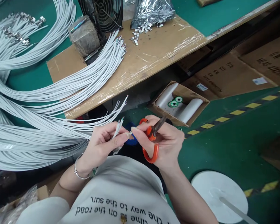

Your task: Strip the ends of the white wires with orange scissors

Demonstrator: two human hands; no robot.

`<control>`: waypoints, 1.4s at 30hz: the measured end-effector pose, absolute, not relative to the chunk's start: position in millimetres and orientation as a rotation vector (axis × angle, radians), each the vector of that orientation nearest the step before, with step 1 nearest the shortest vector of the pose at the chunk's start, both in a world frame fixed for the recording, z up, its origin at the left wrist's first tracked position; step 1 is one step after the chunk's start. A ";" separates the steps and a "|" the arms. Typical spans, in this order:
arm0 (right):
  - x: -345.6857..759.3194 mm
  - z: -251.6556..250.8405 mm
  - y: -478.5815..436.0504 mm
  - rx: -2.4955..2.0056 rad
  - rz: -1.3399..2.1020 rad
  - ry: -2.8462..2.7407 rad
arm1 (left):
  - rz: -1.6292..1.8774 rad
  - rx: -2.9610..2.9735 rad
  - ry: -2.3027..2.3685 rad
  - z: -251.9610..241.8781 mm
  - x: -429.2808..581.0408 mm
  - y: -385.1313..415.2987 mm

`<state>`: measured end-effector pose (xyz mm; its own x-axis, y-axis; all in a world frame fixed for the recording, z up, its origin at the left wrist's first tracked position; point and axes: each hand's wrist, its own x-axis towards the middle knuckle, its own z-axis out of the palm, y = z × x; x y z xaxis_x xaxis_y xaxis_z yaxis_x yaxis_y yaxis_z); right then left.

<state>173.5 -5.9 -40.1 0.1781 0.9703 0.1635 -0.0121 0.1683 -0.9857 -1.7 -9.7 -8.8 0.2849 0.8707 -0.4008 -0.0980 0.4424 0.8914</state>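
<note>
My left hand (107, 141) is closed round a few white cables (118, 129), whose cut ends stick up above the fingers. Its thumb and index finger pinch one cable end pointing right. My right hand (164, 140) meets it there, thumb and index fingertip touching that end. Orange-handled scissors (151, 133) hang on the fingers of my right hand, with the dark blades pointing up and right across the palm. What exactly sits between the right fingertips is too small to make out. Many more white cables (67, 137) run leftward beside my left hand.
Cable bundles (102, 68) lie across the table's cardboard sheet (161, 53). Behind them stand a fan (105, 14), a boxy grimy device (84, 35) and a bag of metal connectors (151, 12). Below is an open carton (193, 116) with rolls; a round white base (219, 196) is lower right.
</note>
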 end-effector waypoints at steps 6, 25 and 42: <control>187.7 -47.7 6.1 -1.212 1.015 -0.837 | 0.790 0.799 1.087 -9.9 -6.2 -8.1; 213.1 -39.6 -11.7 -1.190 1.043 -1.832 | 0.810 0.978 1.089 -14.1 -2.7 -5.2; 215.2 -37.0 -13.4 -1.217 0.909 -1.905 | 0.863 1.236 1.276 -6.9 6.5 -8.8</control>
<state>215.2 -13.4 -37.0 -0.3219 0.9298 0.1782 0.4462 0.3151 -0.8376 6.5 -8.8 -6.9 0.1519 0.9652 -0.2129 0.1615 0.1883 0.9687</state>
